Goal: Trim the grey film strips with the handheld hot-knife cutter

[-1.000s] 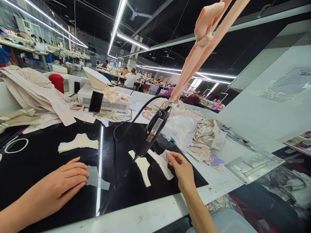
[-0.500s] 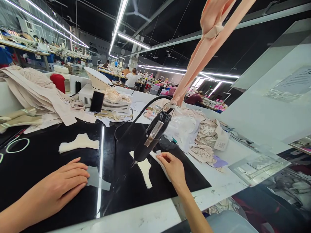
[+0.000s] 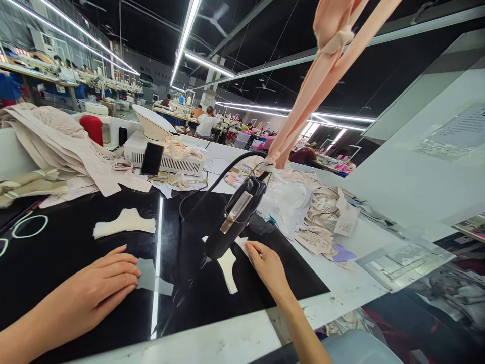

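Cloth (image 3: 241,242) is pinched in the right hand (image 3: 268,265), right of a black tool (image 3: 224,237). The left hand (image 3: 100,285) lies flat on a grey sheet (image 3: 147,278).

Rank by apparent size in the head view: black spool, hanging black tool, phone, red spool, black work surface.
Black work surface
Hanging black tool
Phone and red spool: too alike to rank
Black spool

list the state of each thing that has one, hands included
left hand, palm down, touching grey piece
right hand, pinching white piece
grey piece, lying flat
white piece, partly hidden by right hand
black tool, hanging tilted, tip down
strap, knotted, taut
phone, propped up, screen dark
ceiling lights, on
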A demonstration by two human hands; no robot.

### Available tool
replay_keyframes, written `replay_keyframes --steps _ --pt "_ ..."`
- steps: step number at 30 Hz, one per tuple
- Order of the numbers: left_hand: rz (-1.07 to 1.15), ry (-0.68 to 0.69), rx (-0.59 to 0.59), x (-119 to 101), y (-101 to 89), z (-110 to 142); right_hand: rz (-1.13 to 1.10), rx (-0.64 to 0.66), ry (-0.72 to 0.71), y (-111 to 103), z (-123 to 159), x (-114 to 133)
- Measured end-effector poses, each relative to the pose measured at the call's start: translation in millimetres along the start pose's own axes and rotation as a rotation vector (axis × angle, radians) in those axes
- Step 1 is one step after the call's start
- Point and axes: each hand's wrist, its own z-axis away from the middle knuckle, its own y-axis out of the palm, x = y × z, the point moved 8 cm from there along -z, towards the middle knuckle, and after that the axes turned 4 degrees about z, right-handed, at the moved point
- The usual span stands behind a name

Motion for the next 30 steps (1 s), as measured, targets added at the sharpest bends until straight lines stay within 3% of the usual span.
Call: replay_keyframes --steps 17,30 --pt "0.015 0.000 0.004 -2.0 -2.0 -2.0 -0.020 0.032 0.006 9.6 -0.5 -8.9" --pt "-0.003 -0.010 -0.002 0.0 -1.0 0.7 -0.035 0.062 0.020 3.8 2.1 0.1"
